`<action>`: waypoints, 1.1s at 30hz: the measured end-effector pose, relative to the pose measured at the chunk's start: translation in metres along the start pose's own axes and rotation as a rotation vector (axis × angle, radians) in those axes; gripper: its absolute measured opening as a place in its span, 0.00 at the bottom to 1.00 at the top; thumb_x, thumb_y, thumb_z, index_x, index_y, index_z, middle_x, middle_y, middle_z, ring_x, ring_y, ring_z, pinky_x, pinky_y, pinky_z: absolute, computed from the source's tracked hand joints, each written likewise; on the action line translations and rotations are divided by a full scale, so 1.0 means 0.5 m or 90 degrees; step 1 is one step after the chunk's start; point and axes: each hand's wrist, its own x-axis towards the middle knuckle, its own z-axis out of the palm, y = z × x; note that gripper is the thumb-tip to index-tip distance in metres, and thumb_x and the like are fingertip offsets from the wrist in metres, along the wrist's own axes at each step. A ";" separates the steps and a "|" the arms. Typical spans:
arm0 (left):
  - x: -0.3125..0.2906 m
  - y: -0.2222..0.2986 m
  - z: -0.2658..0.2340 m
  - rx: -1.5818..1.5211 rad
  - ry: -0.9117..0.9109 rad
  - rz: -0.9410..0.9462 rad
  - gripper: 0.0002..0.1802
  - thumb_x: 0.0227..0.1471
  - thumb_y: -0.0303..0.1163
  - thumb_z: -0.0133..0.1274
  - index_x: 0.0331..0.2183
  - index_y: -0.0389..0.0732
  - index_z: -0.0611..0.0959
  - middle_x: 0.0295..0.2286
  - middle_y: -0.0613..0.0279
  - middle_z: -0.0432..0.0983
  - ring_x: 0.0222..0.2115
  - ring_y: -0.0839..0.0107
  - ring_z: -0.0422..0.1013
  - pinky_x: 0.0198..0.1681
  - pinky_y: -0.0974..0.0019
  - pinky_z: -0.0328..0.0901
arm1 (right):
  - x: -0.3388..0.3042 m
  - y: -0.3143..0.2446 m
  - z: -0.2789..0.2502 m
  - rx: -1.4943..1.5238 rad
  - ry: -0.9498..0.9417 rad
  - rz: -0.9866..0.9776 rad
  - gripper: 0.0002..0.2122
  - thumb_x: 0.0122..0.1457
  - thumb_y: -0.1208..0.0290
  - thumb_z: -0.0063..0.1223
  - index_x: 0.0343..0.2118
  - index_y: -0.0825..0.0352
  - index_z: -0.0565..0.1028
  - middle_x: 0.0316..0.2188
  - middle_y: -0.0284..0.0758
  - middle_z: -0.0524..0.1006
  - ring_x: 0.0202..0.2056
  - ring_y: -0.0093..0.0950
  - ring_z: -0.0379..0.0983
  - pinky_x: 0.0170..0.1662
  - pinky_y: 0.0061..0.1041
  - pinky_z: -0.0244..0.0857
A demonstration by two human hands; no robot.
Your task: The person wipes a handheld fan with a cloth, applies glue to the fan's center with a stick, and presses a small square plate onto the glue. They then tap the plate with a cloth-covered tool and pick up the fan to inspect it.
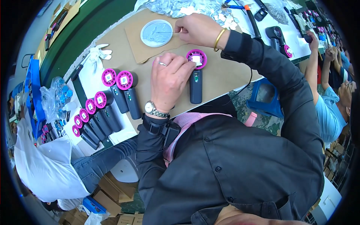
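Note:
A handheld fan (195, 86) with a dark grey handle and a magenta ring lies on the brown cardboard (225, 80) before me. On its ring sits a small white square (196, 60). My left hand (168, 75) is closed, its bent fingertips at the left edge of that square and ring; its exact grip is partly hidden. My right hand (198, 32) pinches a thin stick (167, 32), whose far end reaches into grey paste in a round white dish (141, 36). Most of the stick's near end is hidden by the fingers.
Several similar fans (127, 80) line the left side, near a white glove (98, 54). Clear plastic film (180, 7), loose white squares (227, 18) and an orange-and-black tool (252, 18) lie at the far edge. A blue plastic stool (264, 98) stands below; co-workers sit on both sides.

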 end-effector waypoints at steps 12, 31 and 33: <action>0.001 0.009 -0.007 -0.011 -0.013 0.002 0.12 0.48 0.29 0.71 0.38 0.47 0.90 0.34 0.70 0.81 0.40 0.64 0.75 0.43 0.57 0.63 | 0.022 0.044 0.048 0.061 0.267 -0.008 0.09 0.64 0.66 0.64 0.40 0.66 0.87 0.31 0.41 0.84 0.32 0.40 0.82 0.38 0.36 0.74; -0.005 0.022 -0.004 0.003 -0.027 0.000 0.13 0.47 0.28 0.71 0.37 0.46 0.89 0.34 0.69 0.82 0.39 0.63 0.76 0.46 0.55 0.63 | -0.004 0.084 0.049 0.402 0.146 0.174 0.13 0.61 0.64 0.70 0.41 0.69 0.88 0.31 0.40 0.87 0.32 0.29 0.83 0.41 0.28 0.75; -0.007 0.024 -0.005 0.000 -0.025 0.000 0.13 0.47 0.28 0.71 0.37 0.46 0.89 0.34 0.69 0.82 0.39 0.63 0.76 0.46 0.55 0.63 | -0.012 0.092 0.049 0.403 0.140 0.201 0.14 0.61 0.63 0.70 0.42 0.71 0.89 0.31 0.37 0.87 0.32 0.23 0.81 0.40 0.24 0.74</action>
